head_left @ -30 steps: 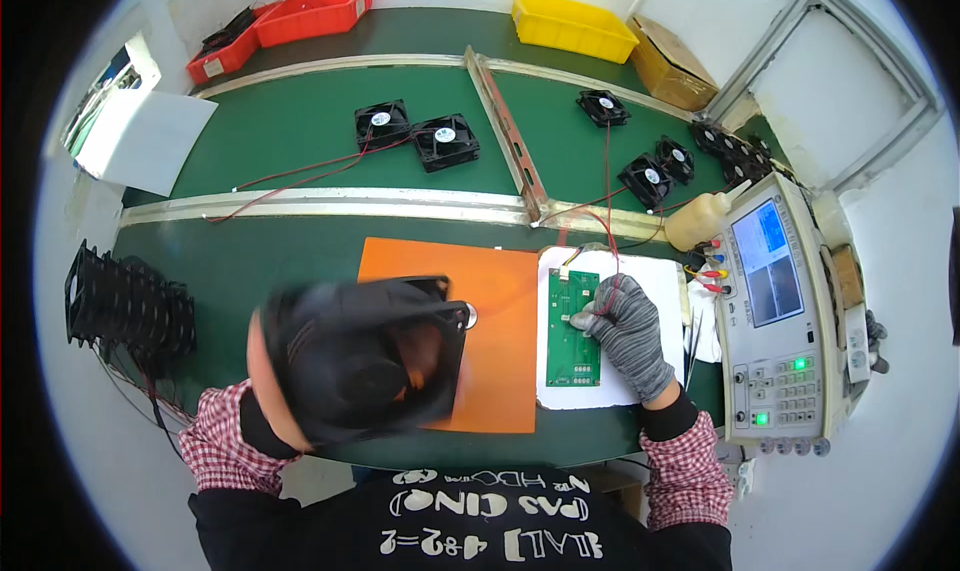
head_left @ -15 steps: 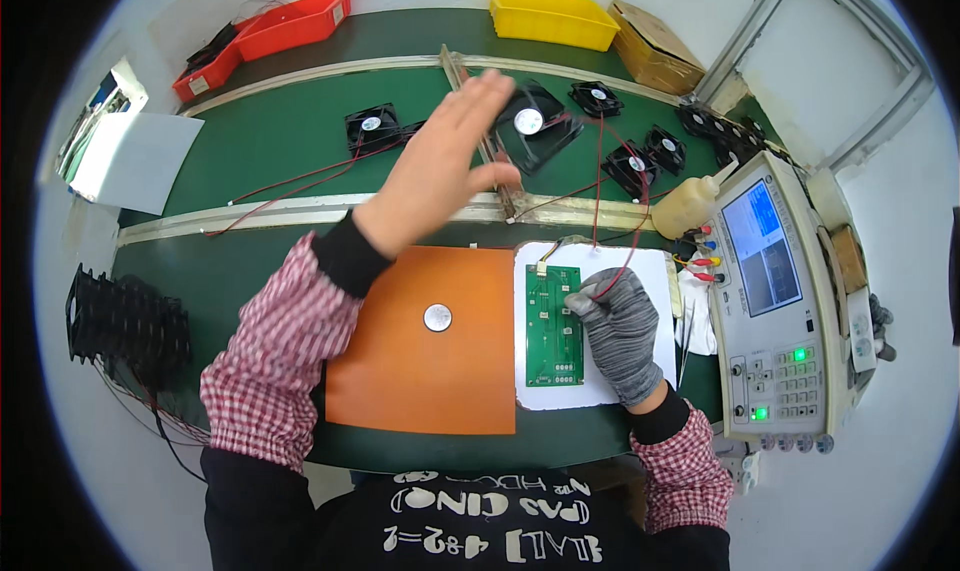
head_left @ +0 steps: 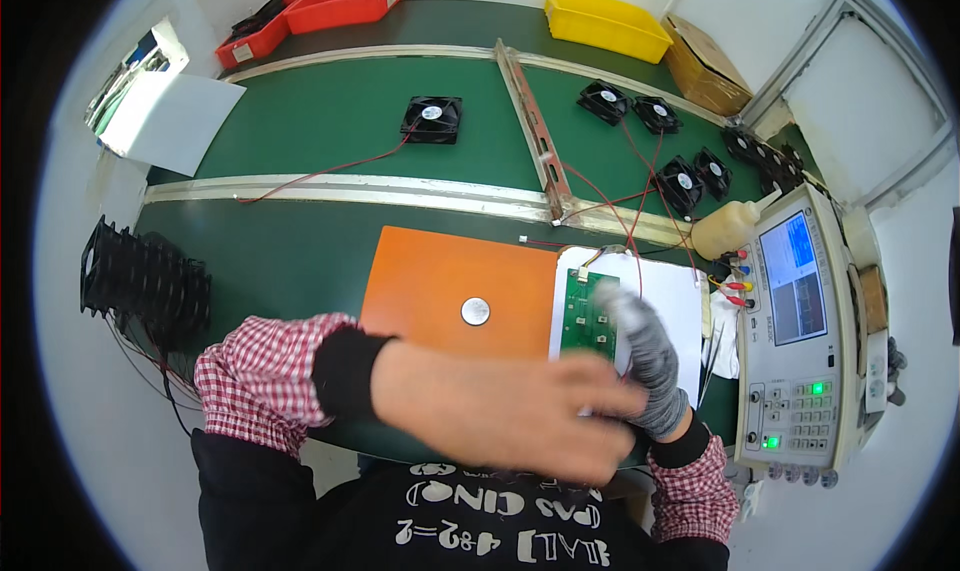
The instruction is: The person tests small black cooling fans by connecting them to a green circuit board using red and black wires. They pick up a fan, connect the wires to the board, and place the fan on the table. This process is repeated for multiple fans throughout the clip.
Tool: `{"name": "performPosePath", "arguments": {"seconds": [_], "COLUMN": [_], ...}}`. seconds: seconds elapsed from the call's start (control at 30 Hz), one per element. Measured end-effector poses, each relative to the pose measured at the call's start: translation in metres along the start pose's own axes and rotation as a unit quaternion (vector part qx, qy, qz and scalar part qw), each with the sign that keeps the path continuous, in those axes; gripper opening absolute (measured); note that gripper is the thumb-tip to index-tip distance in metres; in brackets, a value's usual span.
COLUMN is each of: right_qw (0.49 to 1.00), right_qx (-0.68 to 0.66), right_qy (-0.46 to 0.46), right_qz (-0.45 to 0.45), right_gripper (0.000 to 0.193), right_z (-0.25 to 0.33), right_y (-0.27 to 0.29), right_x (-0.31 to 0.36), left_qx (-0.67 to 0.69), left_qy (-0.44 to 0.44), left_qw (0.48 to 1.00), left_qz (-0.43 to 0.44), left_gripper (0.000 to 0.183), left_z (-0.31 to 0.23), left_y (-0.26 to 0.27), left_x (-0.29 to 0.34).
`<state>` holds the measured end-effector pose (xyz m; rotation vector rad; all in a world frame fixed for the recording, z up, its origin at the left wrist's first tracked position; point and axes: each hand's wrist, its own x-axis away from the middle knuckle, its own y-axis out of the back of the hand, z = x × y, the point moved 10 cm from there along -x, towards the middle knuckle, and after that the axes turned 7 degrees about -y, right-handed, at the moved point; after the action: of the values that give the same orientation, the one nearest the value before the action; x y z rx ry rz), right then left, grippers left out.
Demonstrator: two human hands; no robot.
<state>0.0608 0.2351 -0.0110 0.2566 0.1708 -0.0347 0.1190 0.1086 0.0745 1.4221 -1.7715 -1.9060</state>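
My bare left hand [head_left: 520, 411] reaches across the lower edge of the orange mat [head_left: 420, 281] toward my right hand, its fingers blurred by motion. My right hand [head_left: 650, 361], in a grey striped glove, is over the right side of a green circuit board [head_left: 578, 311]; its fingertips are blurred too. That board lies on a white pad [head_left: 680, 321], with a white connector plugged in at its top. A bit of red shows between the two hands, too small to name. A round silvery disc [head_left: 475, 312] sits on the mat.
Several black fans [head_left: 605, 101] with red leads lie right of the metal divider [head_left: 535, 136], one fan [head_left: 432, 119] left of it. A fan stack [head_left: 145, 281] stands at left. At right are a bottle [head_left: 725, 229] and a test instrument [head_left: 795, 281]; bins [head_left: 605, 23] stand behind.
My left hand has come down from beyond the mat to beside my right hand. The fan that was blurred near it now lies right of the divider. The whole view has shifted.
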Motion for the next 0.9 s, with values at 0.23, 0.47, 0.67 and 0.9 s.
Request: {"name": "performPosePath", "arguments": {"seconds": [0.23, 0.47, 0.67, 0.9], "right_qw": [0.859, 0.983, 0.992, 0.948], "right_qx": [0.461, 0.148, 0.07, 0.304], "right_qy": [0.19, -0.051, -0.033, 0.079], "right_qz": [-0.112, -0.1, -0.099, -0.052], "right_gripper": [0.03, 0.012, 0.015, 0.023], "right_z": [0.029, -0.025, -0.029, -0.009], "right_y": [0.015, 0.034, 0.027, 0.012], "right_x": [0.003, -0.009, -0.006, -0.008], "left_qx": [-0.286, -0.24, -0.232, -0.047], "left_qy": [0.483, 0.358, 0.404, 0.478], "left_qw": [0.826, 0.9, 0.884, 0.873], "left_qz": [0.052, -0.065, -0.046, -0.083], "left_gripper": [0.042, 0.049, 0.056, 0.095], "left_z": [0.07, 0.038, 0.057, 0.057], "left_y": [0.081, 0.064, 0.047, 0.012], "left_x": [0.148, 0.124, 0.147, 0.157]}}
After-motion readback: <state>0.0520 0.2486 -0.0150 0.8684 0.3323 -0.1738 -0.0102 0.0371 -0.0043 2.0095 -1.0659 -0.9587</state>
